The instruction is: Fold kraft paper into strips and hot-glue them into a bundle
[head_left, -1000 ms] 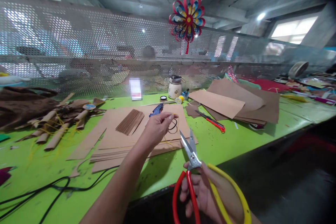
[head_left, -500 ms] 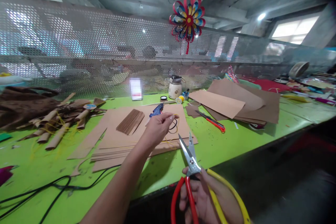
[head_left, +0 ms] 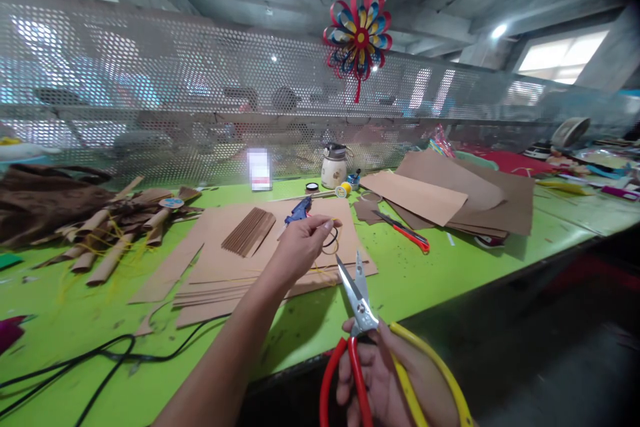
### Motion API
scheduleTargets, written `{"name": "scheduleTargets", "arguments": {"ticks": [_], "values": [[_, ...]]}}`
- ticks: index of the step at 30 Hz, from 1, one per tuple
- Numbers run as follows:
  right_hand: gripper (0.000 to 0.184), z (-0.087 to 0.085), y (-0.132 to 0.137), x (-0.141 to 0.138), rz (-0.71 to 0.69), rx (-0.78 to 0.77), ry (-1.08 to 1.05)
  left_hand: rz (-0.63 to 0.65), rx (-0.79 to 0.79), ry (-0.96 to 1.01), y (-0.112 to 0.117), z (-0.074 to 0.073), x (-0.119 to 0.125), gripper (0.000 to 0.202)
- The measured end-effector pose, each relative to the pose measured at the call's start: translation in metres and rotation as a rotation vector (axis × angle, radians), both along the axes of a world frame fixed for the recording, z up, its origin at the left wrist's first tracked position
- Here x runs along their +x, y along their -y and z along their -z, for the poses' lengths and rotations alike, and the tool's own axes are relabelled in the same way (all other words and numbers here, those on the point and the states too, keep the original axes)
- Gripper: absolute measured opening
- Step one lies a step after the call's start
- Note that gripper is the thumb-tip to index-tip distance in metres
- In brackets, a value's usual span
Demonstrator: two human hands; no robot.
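Observation:
My left hand (head_left: 305, 240) is closed in a pinch over the brown paper sheets, with a thin yellow string (head_left: 337, 238) at its fingertips. A dark loop (head_left: 331, 245) shows just below these fingers; I cannot tell whether they hold it. My right hand (head_left: 380, 373) is wrapped around scissors (head_left: 361, 309) with one red and one yellow handle. Their blades are parted and point up towards the string, apart from my left hand. Behind my left hand lies a blue glue gun (head_left: 299, 211). A pleated brown paper piece (head_left: 249, 232) rests on the brown paper sheets (head_left: 210, 267).
Rolled paper pieces with yellow strings (head_left: 107, 240) lie at the left, near a black cable (head_left: 120, 347). A red-handled cutter (head_left: 407, 237), a yellow spool (head_left: 344, 190) and a bottle (head_left: 334, 168) stand or lie beyond. More brown paper (head_left: 425, 193) is piled right on the green table (head_left: 480, 273).
The scissors in my right hand have shifted slightly left, their tips a little nearer the string. My left hand has stayed in place.

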State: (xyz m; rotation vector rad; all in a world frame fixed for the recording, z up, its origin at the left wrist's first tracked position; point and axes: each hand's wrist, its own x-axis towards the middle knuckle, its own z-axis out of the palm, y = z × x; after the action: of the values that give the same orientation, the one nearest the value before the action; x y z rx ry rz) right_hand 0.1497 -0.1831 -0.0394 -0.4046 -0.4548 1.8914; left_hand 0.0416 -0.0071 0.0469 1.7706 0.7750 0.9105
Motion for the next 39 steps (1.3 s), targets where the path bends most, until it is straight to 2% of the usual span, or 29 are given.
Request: {"name": "scheduleTargets", "arguments": {"ticks": [16,24,31,39], "values": [[0.041,0.002,-0.0003,0.0006,0.057,-0.025,0.029,-0.004,-0.011,-0.006,0.0018,-0.0016,-0.0001,0.037],[0.042,0.0029,0.0028,0.001,0.019,-0.033,0.031,0.0,0.01,-0.023,0.0003,-0.001,-0.0004,0.04],[0.043,0.0052,0.0074,0.002,0.013,-0.057,0.031,-0.042,0.026,-0.03,0.0021,-0.0046,-0.0022,0.035],[0.042,0.0074,0.0006,0.0012,0.026,-0.036,0.014,-0.005,-0.06,-0.008,0.0025,-0.0028,-0.0009,0.037]]}}
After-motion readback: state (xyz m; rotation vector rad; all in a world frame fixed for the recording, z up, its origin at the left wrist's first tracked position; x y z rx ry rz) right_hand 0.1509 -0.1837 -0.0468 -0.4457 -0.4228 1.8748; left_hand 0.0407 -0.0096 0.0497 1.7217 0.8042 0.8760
